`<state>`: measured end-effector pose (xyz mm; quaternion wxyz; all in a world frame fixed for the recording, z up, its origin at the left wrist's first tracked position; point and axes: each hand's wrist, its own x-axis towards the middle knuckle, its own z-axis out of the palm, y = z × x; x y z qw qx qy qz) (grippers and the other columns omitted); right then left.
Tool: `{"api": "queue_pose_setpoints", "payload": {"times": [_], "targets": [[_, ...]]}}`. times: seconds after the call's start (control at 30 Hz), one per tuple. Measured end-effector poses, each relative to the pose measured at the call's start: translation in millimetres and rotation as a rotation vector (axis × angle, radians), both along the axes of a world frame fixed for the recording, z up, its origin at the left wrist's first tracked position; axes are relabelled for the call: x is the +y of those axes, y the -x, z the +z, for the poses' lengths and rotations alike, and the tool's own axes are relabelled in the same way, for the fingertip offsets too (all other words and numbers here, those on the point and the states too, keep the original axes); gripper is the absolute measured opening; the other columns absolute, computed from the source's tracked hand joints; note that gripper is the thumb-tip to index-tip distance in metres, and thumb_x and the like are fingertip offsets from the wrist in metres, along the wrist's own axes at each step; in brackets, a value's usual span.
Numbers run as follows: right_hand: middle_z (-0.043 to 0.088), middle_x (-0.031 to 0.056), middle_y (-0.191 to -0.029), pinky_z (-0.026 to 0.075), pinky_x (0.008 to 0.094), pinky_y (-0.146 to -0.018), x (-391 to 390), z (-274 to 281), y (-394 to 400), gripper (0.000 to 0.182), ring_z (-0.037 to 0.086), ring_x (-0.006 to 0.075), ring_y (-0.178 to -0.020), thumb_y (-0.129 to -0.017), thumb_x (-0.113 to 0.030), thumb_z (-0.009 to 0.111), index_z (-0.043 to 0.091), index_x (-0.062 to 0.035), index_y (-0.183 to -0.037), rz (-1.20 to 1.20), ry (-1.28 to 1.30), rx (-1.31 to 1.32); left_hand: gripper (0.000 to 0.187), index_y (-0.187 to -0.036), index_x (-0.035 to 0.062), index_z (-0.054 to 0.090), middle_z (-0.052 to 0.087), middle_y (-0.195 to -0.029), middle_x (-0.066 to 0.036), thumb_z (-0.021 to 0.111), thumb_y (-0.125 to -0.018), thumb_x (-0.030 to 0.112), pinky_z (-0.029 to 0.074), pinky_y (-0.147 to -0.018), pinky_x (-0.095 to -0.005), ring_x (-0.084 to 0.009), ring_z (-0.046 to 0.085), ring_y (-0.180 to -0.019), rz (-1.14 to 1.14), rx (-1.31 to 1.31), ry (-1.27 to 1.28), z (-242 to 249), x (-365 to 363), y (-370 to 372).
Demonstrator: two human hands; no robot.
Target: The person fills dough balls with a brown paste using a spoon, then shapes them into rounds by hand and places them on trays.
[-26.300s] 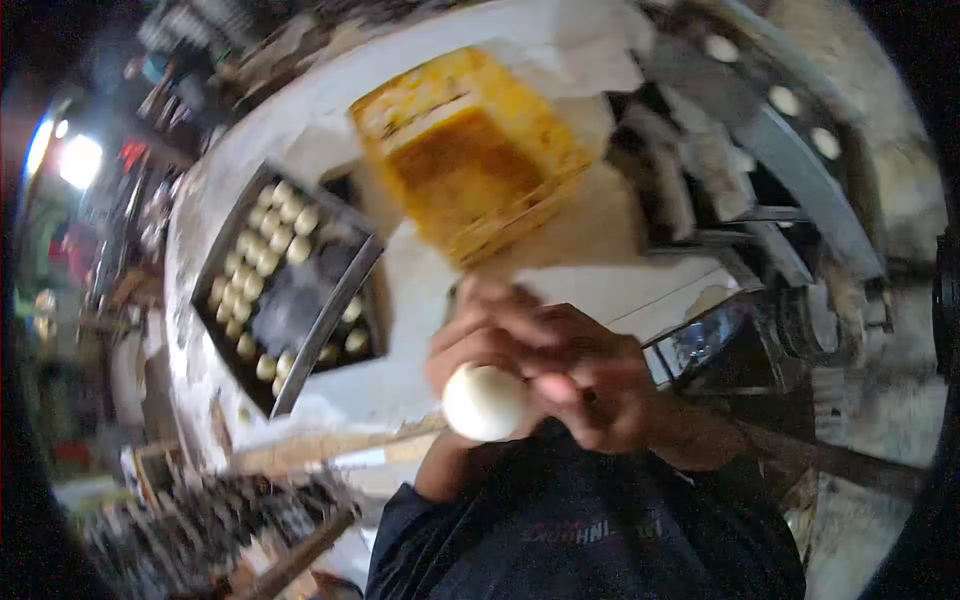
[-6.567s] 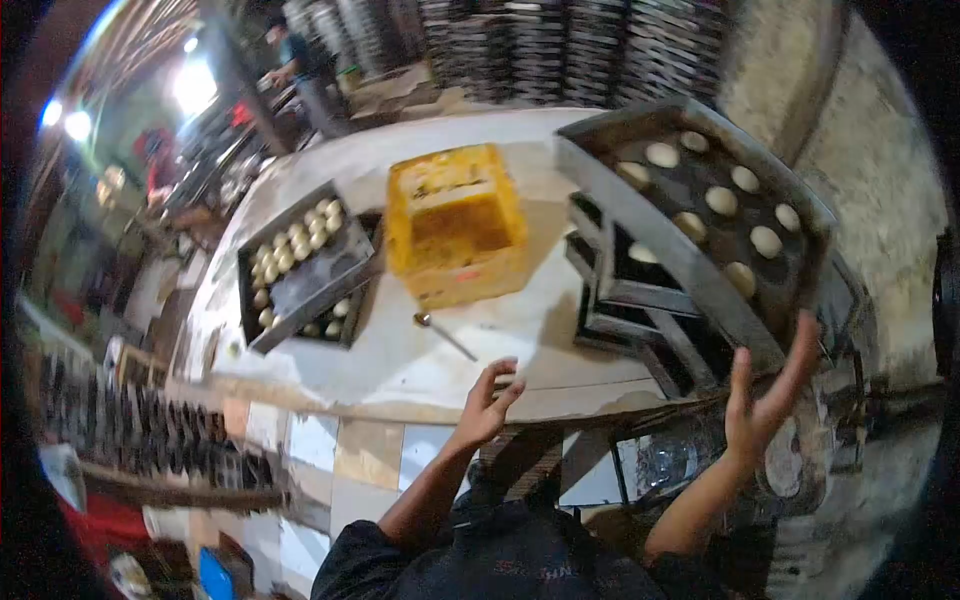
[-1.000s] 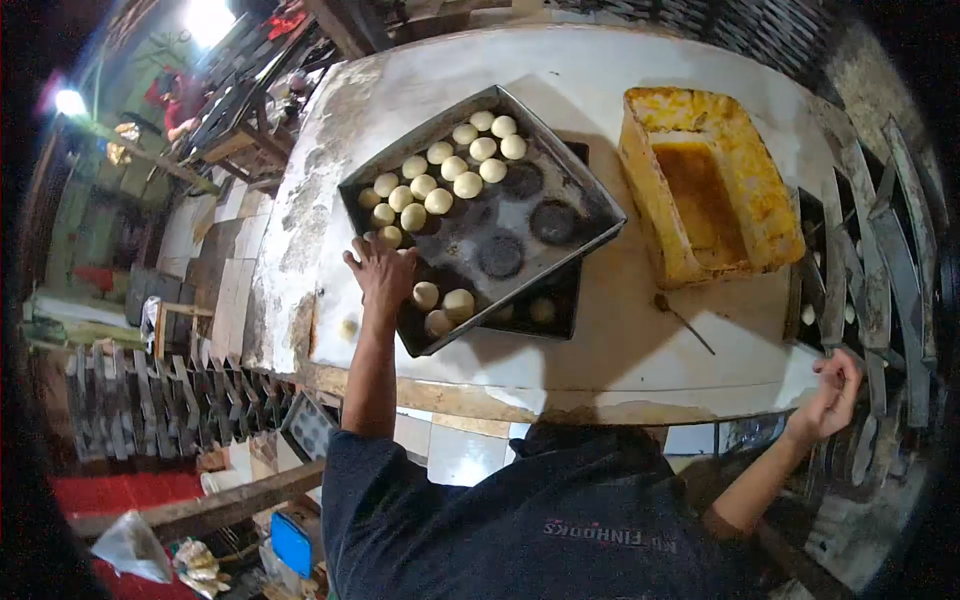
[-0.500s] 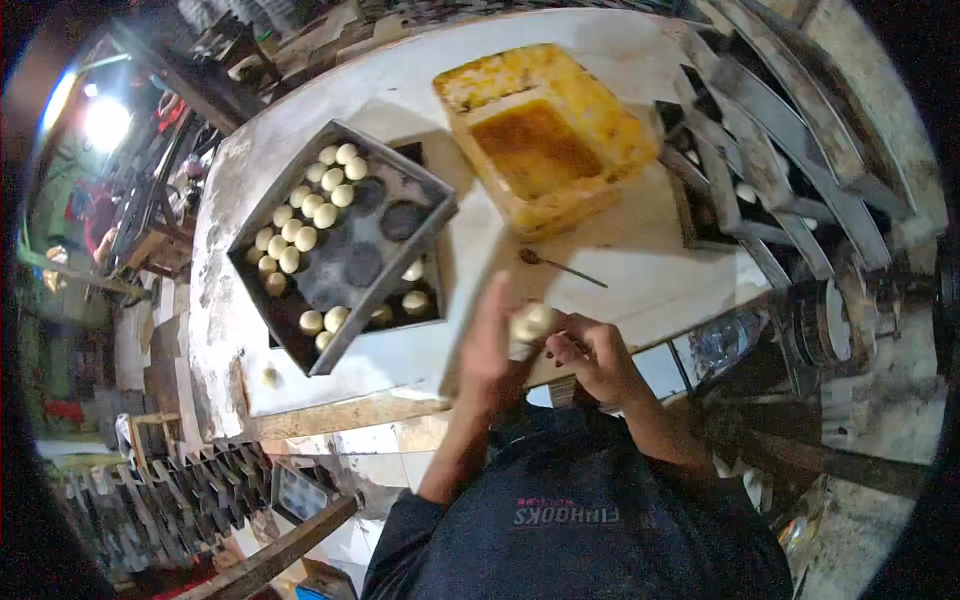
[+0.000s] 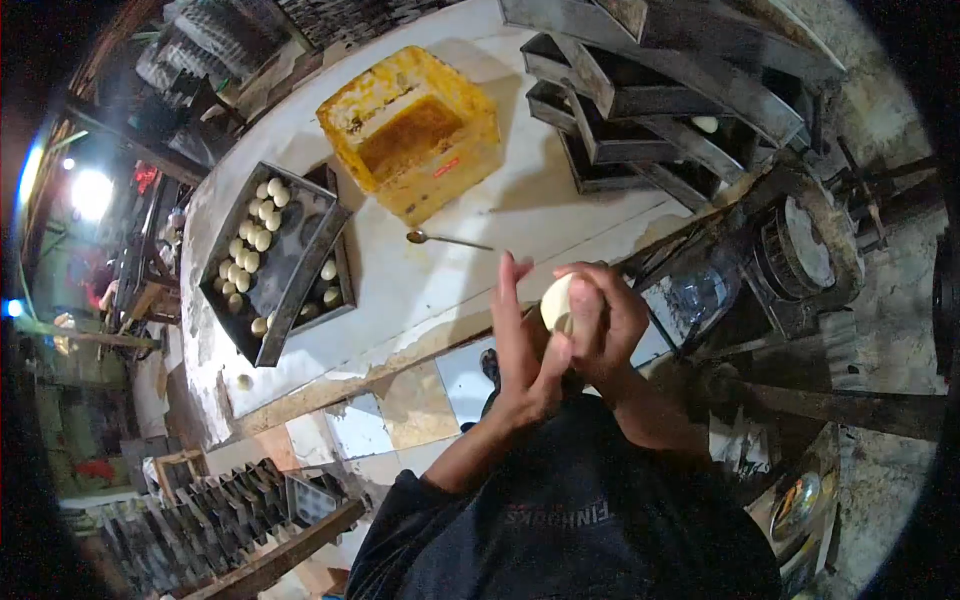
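A pale, smooth dough ball (image 5: 560,302) sits between my two hands, above the near edge of the table. My right hand (image 5: 603,322) curls its fingers around it, thumb lying across its front. My left hand (image 5: 522,345) is beside it on the left, fingers stretched upward and its thumb reaching toward the right hand; part of the ball is hidden by fingers. On the left of the table a dark metal tray (image 5: 318,243) contains rows of similar dough balls (image 5: 262,240). It rests tilted over a second tray (image 5: 350,262), which also has some balls inside.
A yellow plastic tub (image 5: 440,185) with brown residue stands at the back, a spoon (image 5: 455,241) in front of it. Stacked metal trays (image 5: 640,150) crowd the right side. One loose ball (image 5: 244,382) lies near the table's left corner. More trays (image 5: 190,520) stand at lower left.
The view has turned, so the tub, trays and spoon appear farther left. My right hand has wrapped more around the dough, and my left hand is less blurred.
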<state>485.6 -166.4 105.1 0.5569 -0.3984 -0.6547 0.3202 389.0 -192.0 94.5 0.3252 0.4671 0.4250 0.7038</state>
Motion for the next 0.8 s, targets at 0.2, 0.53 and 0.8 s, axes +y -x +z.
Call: {"api": "queue_pose_setpoints", "payload": {"times": [0.2, 0.53, 0.8], "targets": [[0.059, 0.0139, -0.08, 0.049, 0.0384, -0.068, 54, -62, 42, 0.027, 0.06, 0.0289, -0.073, -0.095, -0.026, 0.046, 0.062, -0.0048, -0.099, 0.036, -0.038, -0.141, 0.04, -0.114, -0.006, 0.058, 0.065, -0.093, -0.013, 0.05, -0.097, 0.03, 0.048, -0.081, -0.0316, -0.0221, 0.064, -0.085, -0.165, 0.296, 0.388, -25, 16, 46], [0.054, 0.0174, -0.102, 0.042, 0.0399, -0.086, 133, -122, 171, 0.026, 0.054, 0.0316, -0.098, -0.09, -0.024, 0.053, 0.06, -0.0016, -0.102, 0.44, 0.405, -0.142, 0.04, -0.114, -0.0048, 0.054, 0.06, -0.107, -0.013, 0.052, -0.096, 0.031, 0.045, -0.09, -0.036, -0.025, 0.058, -0.102, -0.149, -0.713, 0.581, -83, 30, 187], [0.059, 0.0212, -0.097, 0.044, 0.0479, -0.081, 172, -217, 178, 0.026, 0.056, 0.038, -0.097, -0.086, -0.01, 0.059, 0.051, 0.0004, -0.109, 0.222, 0.192, -1.076, 0.051, -0.131, -0.009, 0.043, 0.05, -0.132, -0.021, 0.043, -0.095, 0.027, 0.034, -0.107, -0.0439, -0.0315, 0.048, -0.123, -0.14, -0.686, 0.455, -87, 67, 315]]}}
